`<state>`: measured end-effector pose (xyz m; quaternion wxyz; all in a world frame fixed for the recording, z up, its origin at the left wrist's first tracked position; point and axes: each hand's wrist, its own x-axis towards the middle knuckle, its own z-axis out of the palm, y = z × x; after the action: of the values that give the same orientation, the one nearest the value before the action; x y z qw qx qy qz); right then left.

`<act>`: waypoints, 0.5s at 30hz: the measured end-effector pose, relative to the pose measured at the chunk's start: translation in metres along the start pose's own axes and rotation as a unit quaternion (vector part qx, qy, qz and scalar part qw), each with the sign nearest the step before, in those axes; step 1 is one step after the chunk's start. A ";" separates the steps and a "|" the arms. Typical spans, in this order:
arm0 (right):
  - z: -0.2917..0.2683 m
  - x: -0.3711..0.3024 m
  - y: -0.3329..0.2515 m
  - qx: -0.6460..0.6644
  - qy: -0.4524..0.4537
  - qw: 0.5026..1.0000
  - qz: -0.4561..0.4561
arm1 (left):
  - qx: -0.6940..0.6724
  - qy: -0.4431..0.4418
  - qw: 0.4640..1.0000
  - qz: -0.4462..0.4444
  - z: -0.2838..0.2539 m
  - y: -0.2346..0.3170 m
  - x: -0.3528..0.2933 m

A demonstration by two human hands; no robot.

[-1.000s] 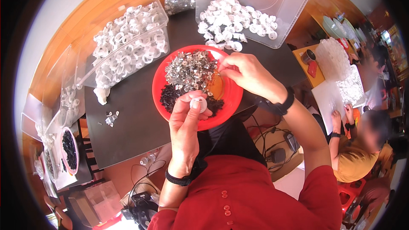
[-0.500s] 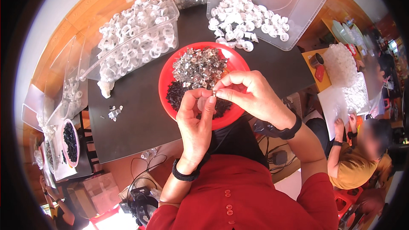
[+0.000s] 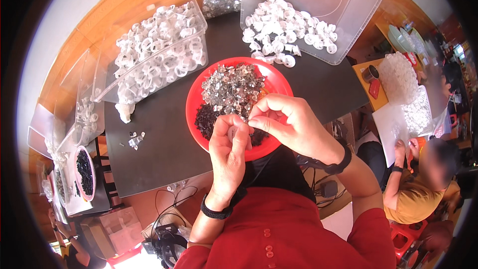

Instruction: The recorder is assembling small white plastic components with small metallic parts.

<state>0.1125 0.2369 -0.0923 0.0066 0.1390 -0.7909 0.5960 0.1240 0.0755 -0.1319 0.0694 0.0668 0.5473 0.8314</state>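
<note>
Over the near side of a round red basin (image 3: 280, 79), my two hands meet at the fingertips. My left hand (image 3: 227, 154) is closed in a pinch around a small whitish plastic part (image 3: 232, 132), mostly covered by the fingers. Thumb and forefinger of my right hand (image 3: 294, 122) are pressed together beside it; whatever they grip is too small to make out. In the basin, a heap of small shiny metal clips (image 3: 233, 85) lies behind small black parts (image 3: 205, 118), which are partly hidden by my hands.
A clear bin of white plastic rings (image 3: 149, 52) stands back left. Another clear bin (image 3: 343, 25) lies tipped at back right, white parts (image 3: 279, 25) spilling out. Loose bits (image 3: 135, 142) lie on the dark table (image 3: 154, 169). A person (image 3: 418, 184) sits at the right.
My fingertips have come slightly lower in the picture and stay together. The basin and bins sit slightly lower too, as the view has shifted a little.
</note>
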 end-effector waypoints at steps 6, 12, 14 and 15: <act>0.005 -0.003 0.004 -0.078 0.033 0.992 -0.097 | -0.009 -0.019 1.000 0.012 0.003 0.000 -0.002; 0.004 -0.011 0.003 -0.064 0.087 0.990 -0.091 | -0.032 -0.056 0.998 -0.016 0.002 0.002 -0.005; 0.005 -0.014 0.004 -0.089 0.084 0.985 -0.124 | -0.023 -0.056 0.998 0.006 0.002 -0.002 -0.005; 0.006 -0.015 0.004 -0.089 0.085 0.985 -0.122 | -0.023 -0.057 0.998 0.004 0.002 -0.002 -0.005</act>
<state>0.1265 0.2350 -0.1006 0.1589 0.1823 -0.8145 0.5273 0.1292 0.0771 -0.1329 0.0987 0.1149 0.5228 0.8389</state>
